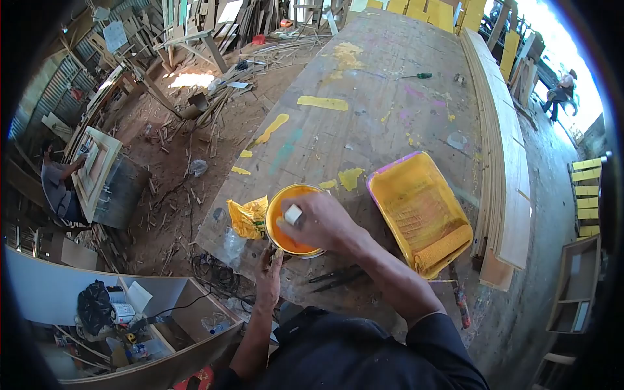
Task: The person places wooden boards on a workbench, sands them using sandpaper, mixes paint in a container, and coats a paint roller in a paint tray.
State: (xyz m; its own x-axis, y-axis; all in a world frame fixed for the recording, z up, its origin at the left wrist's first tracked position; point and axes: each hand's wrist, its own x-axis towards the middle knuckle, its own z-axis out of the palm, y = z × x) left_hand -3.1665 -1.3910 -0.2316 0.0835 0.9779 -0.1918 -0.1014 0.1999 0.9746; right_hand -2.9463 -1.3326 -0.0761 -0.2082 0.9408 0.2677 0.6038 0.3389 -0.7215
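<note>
A round can of orange-yellow paint (268, 227) stands near the close end of the wooden workbench (312, 149). Over its opening is my right hand (320, 220), closed around a pale stick (292, 214) that points down into the paint. My left hand (269, 276) grips the can's near side, with its fingers partly hidden under the rim. A crumpled yellow plastic wrapper (248, 218) lies against the can's left. To the right sits a paint tray (380, 208) coated in yellow, with a paint roller (443, 250) resting in its near end.
Long planks (504, 156) are stacked along the bench's right edge. A green-handled screwdriver (424, 75) lies farther up. A red-handled tool (463, 309) is at the near right edge. An open wooden cabinet (175, 357) stands lower left. One person (58, 179) works at left; another (564, 94) sits far right.
</note>
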